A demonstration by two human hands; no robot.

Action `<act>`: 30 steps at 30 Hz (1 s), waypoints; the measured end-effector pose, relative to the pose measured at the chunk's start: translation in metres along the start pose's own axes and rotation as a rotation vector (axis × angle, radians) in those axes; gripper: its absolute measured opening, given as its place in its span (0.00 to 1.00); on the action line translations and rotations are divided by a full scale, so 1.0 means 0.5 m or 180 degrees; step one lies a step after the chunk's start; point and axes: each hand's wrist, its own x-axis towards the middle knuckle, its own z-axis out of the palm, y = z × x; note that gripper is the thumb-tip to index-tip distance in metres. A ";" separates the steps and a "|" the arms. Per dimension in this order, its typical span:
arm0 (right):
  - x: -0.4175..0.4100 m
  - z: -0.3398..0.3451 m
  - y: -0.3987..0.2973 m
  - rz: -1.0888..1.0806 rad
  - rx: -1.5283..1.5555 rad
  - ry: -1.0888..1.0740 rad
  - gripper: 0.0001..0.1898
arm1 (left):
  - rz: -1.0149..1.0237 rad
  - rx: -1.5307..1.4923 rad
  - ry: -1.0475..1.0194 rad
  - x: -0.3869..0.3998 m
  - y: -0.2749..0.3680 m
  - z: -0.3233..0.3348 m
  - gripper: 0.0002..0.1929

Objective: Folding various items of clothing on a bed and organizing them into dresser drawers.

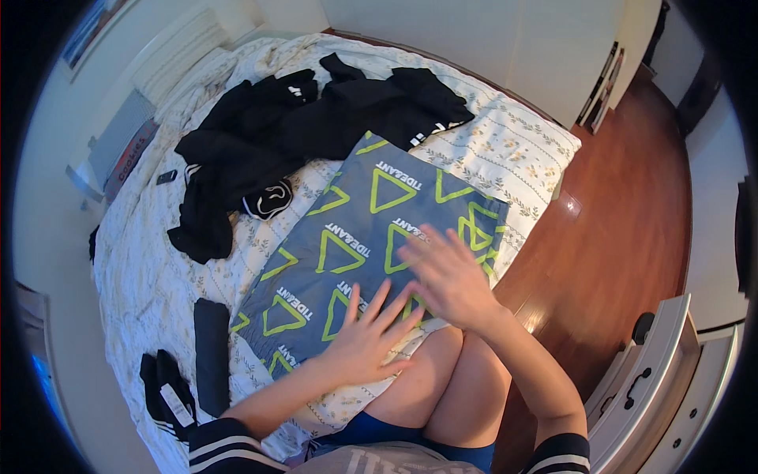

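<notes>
A grey plastic mailing bag (349,219) with green triangles and white lettering lies flat on the bed, in front of my bare knees. My left hand (373,335) rests fingers spread on its near edge, palm down, holding nothing. Over the bag's right half is my right hand (444,272), slightly blurred, its fingers apart and nothing held; whether it touches the bag I cannot tell. Black garments (308,118) with white stripes are heaped beyond the bag and partly meet its far corner. A small black item with white trim (269,200) lies beside them.
The bed's floral cover (154,260) bears a dark rolled cloth (211,355), black striped items with a tag (169,391), a small black device (167,177) and cushions (127,157). To the right are the wooden floor (616,207) and an open white drawer (645,379).
</notes>
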 end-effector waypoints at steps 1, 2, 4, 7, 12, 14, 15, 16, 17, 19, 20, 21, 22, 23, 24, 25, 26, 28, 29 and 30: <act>-0.002 0.021 0.013 -0.0273 -0.0368 -0.0485 0.23 | -0.0177 0.0172 -0.0181 -0.036 0.012 0.009 0.37; -0.011 0.051 0.031 -0.0536 -0.0736 -0.0995 0.26 | -0.0225 0.0146 -0.0171 -0.073 0.008 0.028 0.37; -0.022 0.038 0.128 0.0665 -0.0199 -0.1271 0.31 | -0.0812 0.0480 -0.0233 -0.158 0.007 0.040 0.34; 0.008 0.018 0.195 0.0413 -0.1754 -0.0827 0.33 | -0.1389 0.0607 -0.0207 -0.265 0.026 0.036 0.32; 0.103 -0.043 0.281 0.1932 0.0343 -0.1382 0.33 | -0.1598 0.0503 0.0534 -0.294 0.036 0.034 0.29; 0.136 -0.066 0.271 0.2750 0.1117 -0.2041 0.36 | -0.1581 0.0553 0.0786 -0.307 0.023 0.059 0.29; 0.134 -0.076 0.278 0.2714 0.1099 -0.2040 0.36 | -0.1458 0.0564 0.1037 -0.305 0.016 0.070 0.28; 0.120 -0.082 0.284 0.2804 0.1283 -0.2095 0.37 | -0.1431 0.0557 0.1110 -0.303 0.019 0.061 0.28; 0.103 -0.085 0.291 0.2899 0.1467 -0.2144 0.38 | -0.1430 0.0567 0.1142 -0.305 0.017 0.059 0.28; 0.057 -0.070 0.294 0.2792 0.2174 -0.1940 0.37 | -0.1467 0.0395 0.1383 -0.314 0.023 0.063 0.27; 0.040 -0.062 0.285 0.2860 0.2820 -0.1398 0.37 | -0.1467 0.0392 0.1396 -0.314 0.027 0.064 0.27; 0.033 -0.058 0.271 0.2891 0.3457 -0.0831 0.37 | -0.1455 0.0387 0.1322 -0.311 0.026 0.062 0.28; 0.030 -0.060 0.254 0.2905 0.3827 -0.0756 0.32 | -0.1445 0.0385 0.1249 -0.310 0.024 0.059 0.29; 0.031 -0.062 0.246 0.2885 0.3832 -0.0765 0.32 | -0.1454 0.0397 0.1263 -0.314 0.019 0.056 0.29; 0.028 -0.071 0.241 0.2887 0.3970 -0.0473 0.27 | -0.1439 0.0308 0.1140 -0.313 0.010 0.056 0.30; 0.027 -0.078 0.237 0.2877 0.4107 -0.0182 0.23 | -0.1426 0.0222 0.1020 -0.313 0.004 0.052 0.31; 0.024 -0.079 0.260 0.2706 0.4159 0.0096 0.12 | -0.1409 0.0224 0.1048 -0.320 0.001 0.039 0.31; 0.037 -0.122 0.263 0.2526 0.4228 0.0117 0.09 | -0.1292 -0.0492 0.0722 -0.343 -0.007 -0.005 0.34; 0.047 -0.142 0.259 0.2365 0.4310 0.0118 0.06 | -0.1279 -0.0473 0.0744 -0.357 -0.002 -0.045 0.34; 0.070 -0.168 0.225 0.2384 0.4179 0.0181 0.07 | -0.1486 -0.0824 0.0535 -0.379 0.017 -0.101 0.33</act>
